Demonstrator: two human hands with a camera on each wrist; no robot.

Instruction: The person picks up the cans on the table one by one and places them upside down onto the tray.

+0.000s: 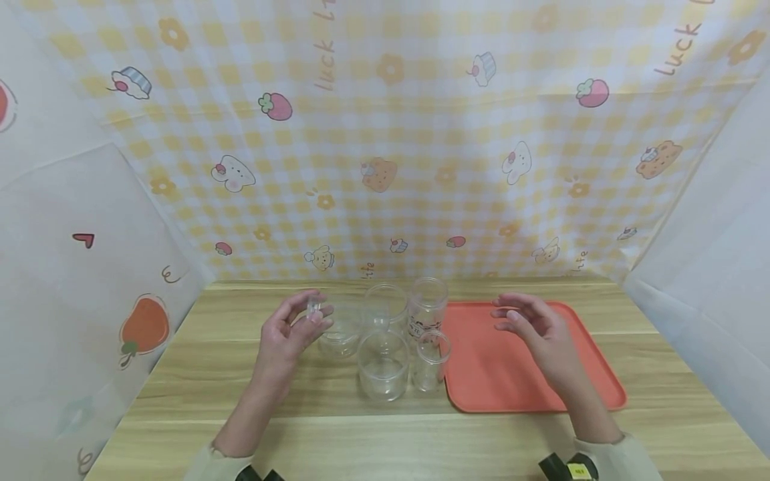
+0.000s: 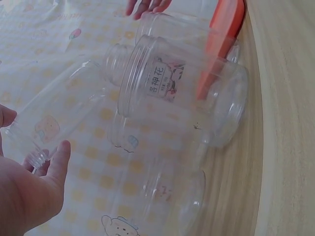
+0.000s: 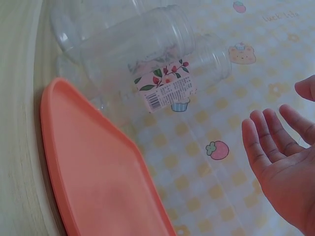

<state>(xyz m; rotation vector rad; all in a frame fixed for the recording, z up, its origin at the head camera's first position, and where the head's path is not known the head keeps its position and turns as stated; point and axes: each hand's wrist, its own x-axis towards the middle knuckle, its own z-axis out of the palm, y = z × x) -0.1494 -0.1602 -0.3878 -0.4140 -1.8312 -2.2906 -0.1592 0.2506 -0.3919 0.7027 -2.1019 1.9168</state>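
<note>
My left hand [image 1: 295,327] is raised over the left part of the table and pinches the narrow threaded neck of a clear plastic bottle [image 2: 66,105]. The bottle's body slants away below the fingers and is hard to make out from the head. To its right stand several clear open-topped plastic jars: a wide front jar [image 1: 383,374], a small narrow jar [image 1: 430,367] and a taller jar with a printed label [image 3: 165,81]. My right hand [image 1: 535,337] hovers above the orange tray [image 1: 499,394], fingers loosely bent and holding nothing.
A wooden table [image 1: 361,441] bears the jars and the tray, with the tray right of the jars. Behind it hangs a yellow-checked cloth [image 1: 421,147]. White patterned sheets close off the left and right sides.
</note>
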